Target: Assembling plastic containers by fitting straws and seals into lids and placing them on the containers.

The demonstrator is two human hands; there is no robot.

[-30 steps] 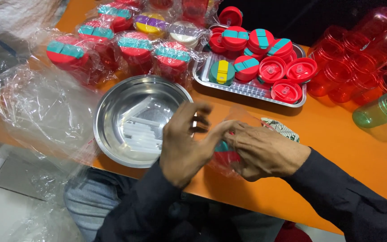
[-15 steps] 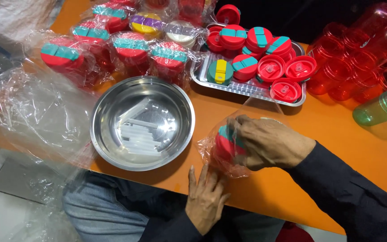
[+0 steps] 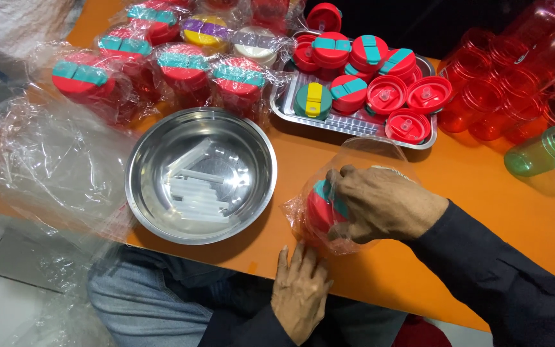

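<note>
My right hand (image 3: pixel 387 205) grips a red cup with a red and teal lid (image 3: pixel 321 207), wrapped in a clear plastic bag (image 3: pixel 361 151). The cup lies on its side on the orange table (image 3: pixel 457 186), lid pointing left, and my fingers (image 3: pixel 338 180) curl over the top of it through the plastic. The bag's loose end billows up behind my knuckles.

My left hand (image 3: pixel 300 289) holds nothing; it lies flat and open, palm down, at the near edge of the table, fingertips just below the bagged cup and apart from it.

Just left of the cup sits a round steel bowl (image 3: pixel 146 167) with a heap of white sticks (image 3: pixel 197 186) in its bottom. Beyond it, along the far side of the table, stand several more bagged cups (image 3: pixel 181 67) with capped lids, mostly red and teal, one purple and yellow, one white. To their right a metal tray (image 3: pixel 284 109) carries loose lids (image 3: pixel 367 77), some upside down. Further right lie bare red cups (image 3: pixel 509 90) in a pile, and a green cup (image 3: pixel 541 151) on its side near them. A sheet of crumpled clear plastic (image 3: pixel 40 160) hangs over the left end of the table. My jeans (image 3: pixel 142 295) show under the table's edge.
</note>
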